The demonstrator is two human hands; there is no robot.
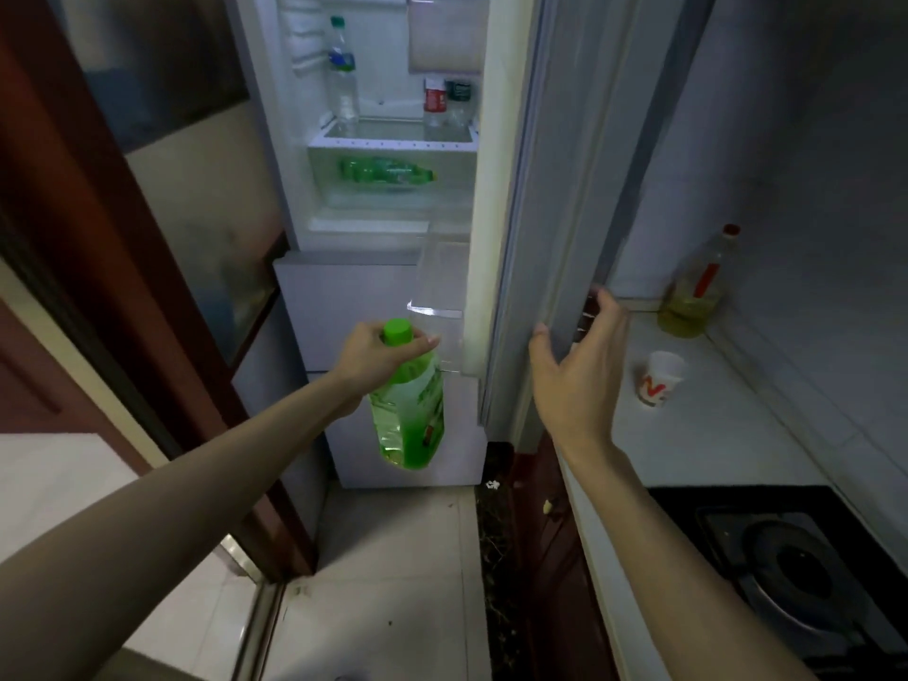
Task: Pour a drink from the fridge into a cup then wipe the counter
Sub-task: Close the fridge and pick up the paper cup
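Before the open fridge point(368, 297), head view looking down. Left hand point(373, 358) grips the bottle point(410, 420) by the neck, fingers curled round it just under the green cap. The bottle hangs upright in the air in front of the fridge's lower drawers, above the floor point(393, 582), touching nothing else. It is clear plastic with a green label, and green liquid fills the lower part.

Right hand point(580, 358) is spread, fingers straight and apart, thumb out, at the edge of the door point(560, 164). Fingertips are against that edge or just off it; cannot tell which. It holds nothing.

Counter point(712, 435) runs along the right, beyond the door. Cup point(658, 378), white with a red mark, stands toward the counter's front edge, just right of the right hand and apart from it. Oil bottle point(695, 287), red cap, yellow oil low inside, stands in the counter's back corner near the wall. Stove point(796, 572), black, sits in the counter's near end.

Inside the fridge, a tall bottle point(342, 76), clear with a green cap, stands at the left of the shelf. A red-labelled bottle point(435, 108) and a dark-labelled bottle point(459, 103) stand side by side at its right. Below, a second green bottle point(388, 172) lies on its side in the translucent drawer.
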